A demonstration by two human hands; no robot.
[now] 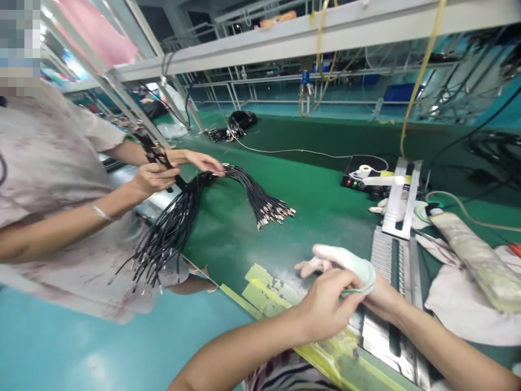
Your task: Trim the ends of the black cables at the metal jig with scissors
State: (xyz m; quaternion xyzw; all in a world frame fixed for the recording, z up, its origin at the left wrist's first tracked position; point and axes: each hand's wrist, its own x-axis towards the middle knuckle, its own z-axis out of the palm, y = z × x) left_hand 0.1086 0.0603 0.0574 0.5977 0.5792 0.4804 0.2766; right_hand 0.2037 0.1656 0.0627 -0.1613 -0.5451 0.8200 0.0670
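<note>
My left hand [329,304] is bare and pinches the green-edged cuff of a white glove [352,264] at my right wrist. My right hand [325,259] wears this glove. Its fingers point left, loosely stretched and apart, with nothing in them. Both hands are above the front part of the green table [321,217], close to a metal slotted fixture [393,260] on the right. Below them, yellow tape [268,288] runs along the table's edge.
At left a co-worker [69,179] handles a bundle of black cables [171,222] that spreads onto the table. Farther back lies another cable bundle [240,122]. A black box with lit lights [354,176], a wrapped roll [474,255] and white cloth [459,304] are at right. A yellow hose [419,81] hangs down.
</note>
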